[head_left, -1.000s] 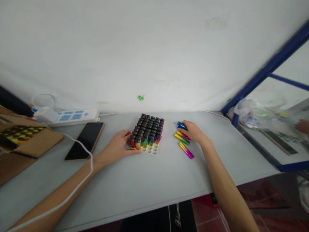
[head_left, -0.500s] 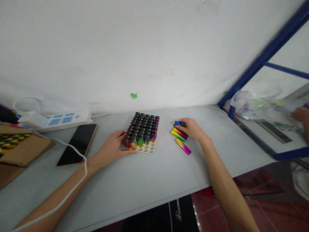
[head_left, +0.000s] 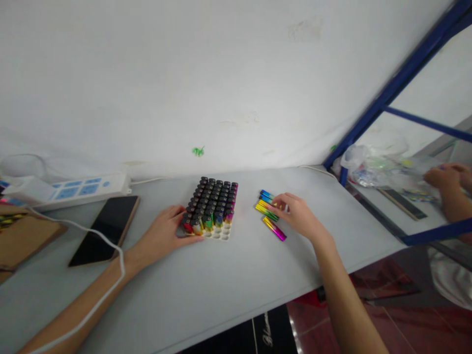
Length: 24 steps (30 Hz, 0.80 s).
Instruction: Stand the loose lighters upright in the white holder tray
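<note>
A white tray (head_left: 221,233) stands on the grey table, filled with upright black-topped lighters (head_left: 212,199); several holes along its front right edge hold nothing. My left hand (head_left: 167,228) grips the tray's left front corner, thumb along the front edge. Right of the tray, several loose colored lighters lie flat: a blue one (head_left: 266,194), yellow-green ones (head_left: 266,210) and a yellow-magenta one (head_left: 275,229) nearest the front. My right hand (head_left: 295,210) is at the right ends of the upper ones, its fingers curled; what they hold, if anything, is hidden.
A phone (head_left: 105,231), a white power strip (head_left: 88,189) and a cardboard box (head_left: 33,241) lie at left, with a white cable (head_left: 106,241) crossing over my left arm. A blue metal frame (head_left: 368,120) stands at right. Beyond it are plastic bags (head_left: 383,169) and another person's hands (head_left: 444,177).
The camera view has shifted a little. My right hand has moved toward the front from the blue lighter, which is now uncovered. A second hand of the other person shows at right.
</note>
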Each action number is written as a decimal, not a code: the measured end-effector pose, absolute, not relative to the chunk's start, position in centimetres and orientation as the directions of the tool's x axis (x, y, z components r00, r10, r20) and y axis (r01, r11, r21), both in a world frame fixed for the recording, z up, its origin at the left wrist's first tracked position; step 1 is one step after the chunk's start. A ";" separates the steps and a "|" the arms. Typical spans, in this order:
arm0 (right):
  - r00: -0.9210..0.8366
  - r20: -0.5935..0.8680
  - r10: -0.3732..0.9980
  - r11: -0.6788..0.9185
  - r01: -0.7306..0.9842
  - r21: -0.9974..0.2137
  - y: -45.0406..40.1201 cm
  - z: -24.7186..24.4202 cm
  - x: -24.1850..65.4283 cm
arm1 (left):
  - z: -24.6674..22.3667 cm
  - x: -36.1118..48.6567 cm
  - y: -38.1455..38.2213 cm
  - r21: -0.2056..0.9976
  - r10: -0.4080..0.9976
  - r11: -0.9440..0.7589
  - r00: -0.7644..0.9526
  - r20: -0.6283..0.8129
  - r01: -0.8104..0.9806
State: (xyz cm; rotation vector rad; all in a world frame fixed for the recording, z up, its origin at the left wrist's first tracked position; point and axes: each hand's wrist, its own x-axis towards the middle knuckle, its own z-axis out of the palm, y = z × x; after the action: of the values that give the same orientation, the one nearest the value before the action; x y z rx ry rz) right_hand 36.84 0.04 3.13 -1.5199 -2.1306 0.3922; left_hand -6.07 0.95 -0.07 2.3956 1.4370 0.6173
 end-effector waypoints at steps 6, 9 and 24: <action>-0.223 0.181 0.958 0.283 0.834 -0.473 -2.3 0.9 36.7 | 0.3 -5.9 0.7 0.411 0.875 -0.485 0.434 0.216 0.772; -0.208 0.214 0.955 0.292 0.793 -0.534 -2.4 1.2 36.7 | 0.4 -5.9 0.8 0.407 0.873 -0.488 0.435 0.221 0.772; -0.101 0.117 0.988 0.100 -0.160 -0.982 -2.2 5.6 26.3 | 0.0 -5.9 0.9 0.408 0.866 -0.499 0.434 0.246 0.765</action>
State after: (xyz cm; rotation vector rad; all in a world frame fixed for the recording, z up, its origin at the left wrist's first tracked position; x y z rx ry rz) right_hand 26.31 -2.23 5.62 -0.9613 -1.2222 1.2767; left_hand -5.90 0.88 0.04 2.4526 1.4222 0.6298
